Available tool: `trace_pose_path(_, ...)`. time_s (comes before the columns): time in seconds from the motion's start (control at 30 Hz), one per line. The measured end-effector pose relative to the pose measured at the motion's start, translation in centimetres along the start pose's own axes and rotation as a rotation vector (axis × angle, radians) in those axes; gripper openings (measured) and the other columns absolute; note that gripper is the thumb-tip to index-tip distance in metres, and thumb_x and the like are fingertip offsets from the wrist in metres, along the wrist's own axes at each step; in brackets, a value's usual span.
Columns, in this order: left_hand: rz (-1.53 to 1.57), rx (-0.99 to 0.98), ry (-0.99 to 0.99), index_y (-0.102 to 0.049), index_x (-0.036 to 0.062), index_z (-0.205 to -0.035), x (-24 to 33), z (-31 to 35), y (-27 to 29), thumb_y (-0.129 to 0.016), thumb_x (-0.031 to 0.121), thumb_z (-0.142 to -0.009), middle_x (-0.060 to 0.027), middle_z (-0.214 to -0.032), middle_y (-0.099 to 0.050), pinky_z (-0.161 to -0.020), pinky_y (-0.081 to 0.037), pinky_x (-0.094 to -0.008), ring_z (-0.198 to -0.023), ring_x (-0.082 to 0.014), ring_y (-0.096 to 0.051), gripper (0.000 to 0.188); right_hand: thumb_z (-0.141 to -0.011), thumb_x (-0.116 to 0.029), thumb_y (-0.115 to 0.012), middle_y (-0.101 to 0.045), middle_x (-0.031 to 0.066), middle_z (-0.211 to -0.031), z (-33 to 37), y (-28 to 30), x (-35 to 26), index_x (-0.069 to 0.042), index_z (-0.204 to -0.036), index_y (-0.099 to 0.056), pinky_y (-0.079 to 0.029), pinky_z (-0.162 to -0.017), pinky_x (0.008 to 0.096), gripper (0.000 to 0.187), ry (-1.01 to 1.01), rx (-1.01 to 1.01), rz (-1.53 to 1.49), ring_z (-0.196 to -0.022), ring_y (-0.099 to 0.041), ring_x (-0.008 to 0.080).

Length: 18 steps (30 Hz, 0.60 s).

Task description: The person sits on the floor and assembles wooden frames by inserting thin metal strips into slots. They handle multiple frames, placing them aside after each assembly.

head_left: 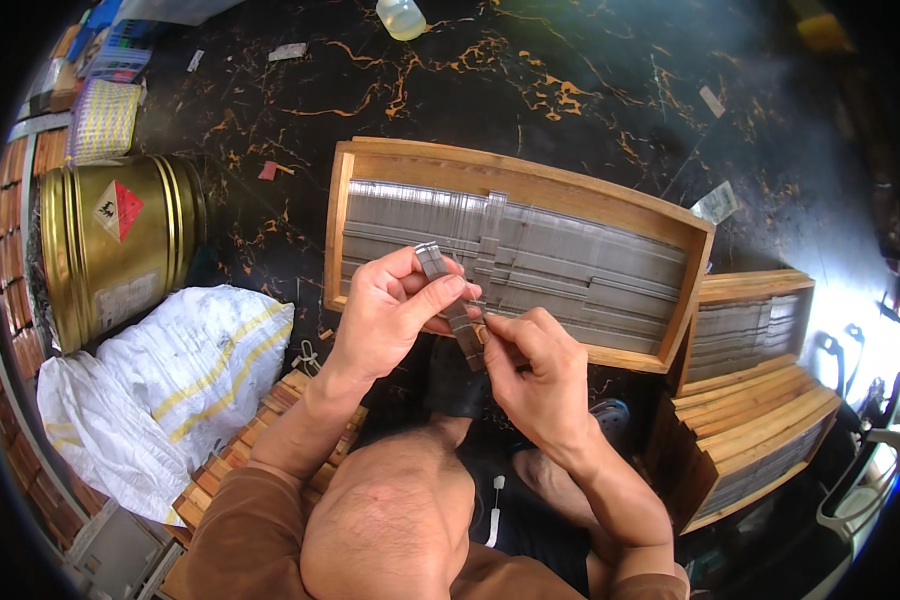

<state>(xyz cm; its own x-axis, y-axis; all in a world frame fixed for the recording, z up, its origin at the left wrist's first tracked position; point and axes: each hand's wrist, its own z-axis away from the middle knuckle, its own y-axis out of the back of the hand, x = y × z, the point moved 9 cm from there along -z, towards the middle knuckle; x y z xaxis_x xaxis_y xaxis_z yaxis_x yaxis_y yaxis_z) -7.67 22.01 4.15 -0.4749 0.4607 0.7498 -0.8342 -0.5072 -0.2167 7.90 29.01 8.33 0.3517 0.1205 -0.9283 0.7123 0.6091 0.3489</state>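
Over the near side of a wooden tray (520, 165), my left hand (382, 318) grips a narrow grey stack of thin metal strips (463, 330), with the thumb laid across it. The stack slants down toward my body, and its upper end shows shiny edges. My right hand (542, 372) is closed in a pinch at the lower part of the same stack; what lies between its fingertips is partly hidden. Rows of similar grey metal strips (610, 265) fill the tray, and a few short pieces lie crosswise on top near its middle.
More wooden trays (760, 405) of grey strips are piled at the right. At the left stand a gold metal drum (120, 250) and a white woven sack (185, 370), beside stacked wood pieces (215, 465). A plastic bottle (401, 20) sits on the dark floor (570, 60).
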Motion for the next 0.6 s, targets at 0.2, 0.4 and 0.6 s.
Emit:
trace_pose_path(0.2, 0.018, 0.015, -0.016, -0.067, 0.0027, -0.114, -0.1, 0.0, 0.1, -0.07, 0.014, -0.1, -0.0118, -0.1, -0.077, -0.065, -0.061, -0.0251, -0.087, -0.0174, -0.076, 0.018, -0.087, -0.002, -0.076, -0.064, 0.0102, -0.084, 0.1, -0.5, -1.4, -0.003, -0.11, -0.072, -0.054, -0.056, 0.0375, 0.024, 0.168, -0.042, 0.133, -0.066, -0.067, 0.0296)
trace_pose_path(0.4, 0.068, -0.034, 0.025, -0.067, 0.0033, -0.112, -0.5, 0.0, 0.4, -0.07, 0.013, -0.1, -0.0117, -0.098, -0.076, -0.066, -0.062, -0.0265, -0.087, -0.0194, -0.076, 0.016, -0.087, -0.004, -0.078, -0.069, 0.0121, -0.087, 0.5, -1.4, 1.7, -0.002, -0.106, -0.072, -0.056, -0.063, 0.0345, 0.02, -0.217, -0.173, -0.25, -0.076, -0.072, 0.0269)
trace_pose_path(0.6, 0.192, -0.048, 0.079, -0.066, 0.0025, -0.113, -0.5, -0.2, 0.7, -0.07, 0.011, -0.099, -0.0129, -0.098, -0.076, -0.069, -0.064, -0.0311, -0.087, -0.0224, -0.077, 0.017, -0.087, -0.003, -0.078, -0.074, 0.0132, -0.09, 1.2, -2.0, 0.5, -0.001, -0.102, -0.073, -0.059, -0.073, 0.0319, 0.016, -0.04, -0.475, -0.238, -0.081, -0.075, 0.0244)
